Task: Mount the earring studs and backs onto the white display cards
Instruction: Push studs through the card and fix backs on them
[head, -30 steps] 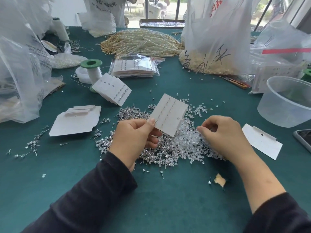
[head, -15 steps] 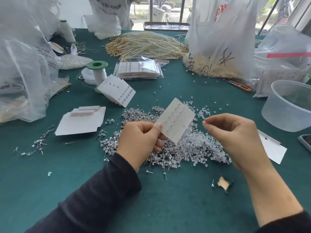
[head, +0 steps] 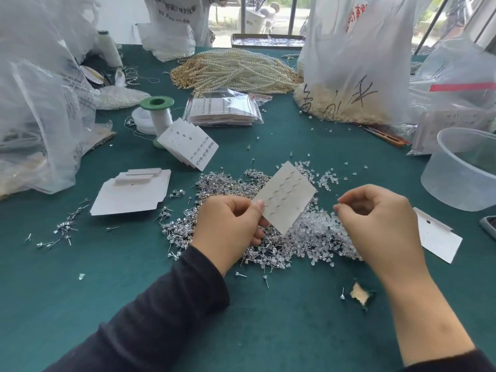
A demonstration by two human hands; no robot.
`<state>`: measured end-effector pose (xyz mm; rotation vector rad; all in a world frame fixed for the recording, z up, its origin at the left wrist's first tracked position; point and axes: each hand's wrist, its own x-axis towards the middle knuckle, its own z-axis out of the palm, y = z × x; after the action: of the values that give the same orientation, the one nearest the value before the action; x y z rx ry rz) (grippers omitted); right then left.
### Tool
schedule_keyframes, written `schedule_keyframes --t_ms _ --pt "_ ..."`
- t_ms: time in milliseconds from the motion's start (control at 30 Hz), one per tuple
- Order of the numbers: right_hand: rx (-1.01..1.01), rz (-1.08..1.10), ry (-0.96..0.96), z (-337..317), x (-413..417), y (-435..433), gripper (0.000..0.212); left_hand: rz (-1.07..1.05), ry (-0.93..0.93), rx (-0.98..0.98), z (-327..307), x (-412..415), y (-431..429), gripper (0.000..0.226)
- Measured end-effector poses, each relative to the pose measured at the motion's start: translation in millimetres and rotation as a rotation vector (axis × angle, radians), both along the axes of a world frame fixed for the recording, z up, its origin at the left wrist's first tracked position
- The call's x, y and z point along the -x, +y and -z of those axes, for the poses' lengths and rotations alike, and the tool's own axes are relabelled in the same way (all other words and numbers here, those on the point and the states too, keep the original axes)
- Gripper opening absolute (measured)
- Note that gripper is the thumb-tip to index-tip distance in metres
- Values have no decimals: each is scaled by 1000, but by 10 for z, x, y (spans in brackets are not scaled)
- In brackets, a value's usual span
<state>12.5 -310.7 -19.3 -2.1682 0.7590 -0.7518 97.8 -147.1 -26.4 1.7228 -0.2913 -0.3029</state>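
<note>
My left hand [head: 228, 226] holds a white display card [head: 284, 197] by its lower left corner, tilted, with rows of stud posts poking through its back. My right hand [head: 375, 221] hovers just right of the card, thumb and forefinger pinched on something tiny, most likely a clear earring back. Below both hands on the green cloth lie a heap of silver studs [head: 228, 187] and a heap of clear backs [head: 316, 234]. A fanned stack of filled cards [head: 190, 146] leans at the left, and blank cards [head: 131, 194] lie nearer.
A clear plastic tub [head: 464, 170] stands at the right, with a single card [head: 437, 237] and a phone edge [head: 488, 226] near it. Bagged cards [head: 222, 108], pearl strands [head: 236, 71], a green spool [head: 158, 111] and big plastic bags [head: 40, 103] crowd the back and left.
My right hand has lifted off the heap of clear backs with its fingertips pinched and now sits level with the card. My left hand has kept its hold on the card.
</note>
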Motion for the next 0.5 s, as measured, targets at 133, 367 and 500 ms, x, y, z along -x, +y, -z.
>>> schedule_keyframes --t_ms 133,367,500 --pt "-15 -19 -40 -16 9 -4 20 4 15 2 -7 7 -3 30" --pt "136 -322 -349 -21 -87 484 7 37 -66 -52 -8 61 -25 31" --pt "194 -272 -309 73 -130 556 12 30 -85 -57 -5 64 -16 33"
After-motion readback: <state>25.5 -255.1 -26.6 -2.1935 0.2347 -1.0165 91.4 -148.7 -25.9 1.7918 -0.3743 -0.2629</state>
